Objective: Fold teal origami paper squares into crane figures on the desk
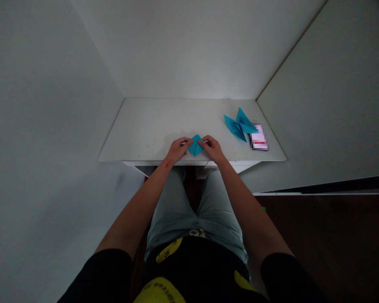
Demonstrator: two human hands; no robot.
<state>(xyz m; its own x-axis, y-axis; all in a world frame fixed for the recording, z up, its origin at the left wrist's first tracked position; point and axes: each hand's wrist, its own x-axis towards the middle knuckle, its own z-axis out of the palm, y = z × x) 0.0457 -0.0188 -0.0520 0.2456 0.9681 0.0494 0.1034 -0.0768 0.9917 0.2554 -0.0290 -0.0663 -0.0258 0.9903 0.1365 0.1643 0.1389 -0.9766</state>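
A white table (145,126) sits in a corner between pale walls. To the right on it lies a winged blue shape (240,124), touching a blurred card (259,141). At the near edge, my left hand (177,148) and right hand (212,148) pinch a small blue paper (196,145) from either side.

No legible text: yellow shirt print (166,251) unreadable; card (259,141) on table (145,126) pixelated.

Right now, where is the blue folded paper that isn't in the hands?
The loose blue folded paper lies on the white table, far right in the head view, beside a blurred card and beyond the right hand.
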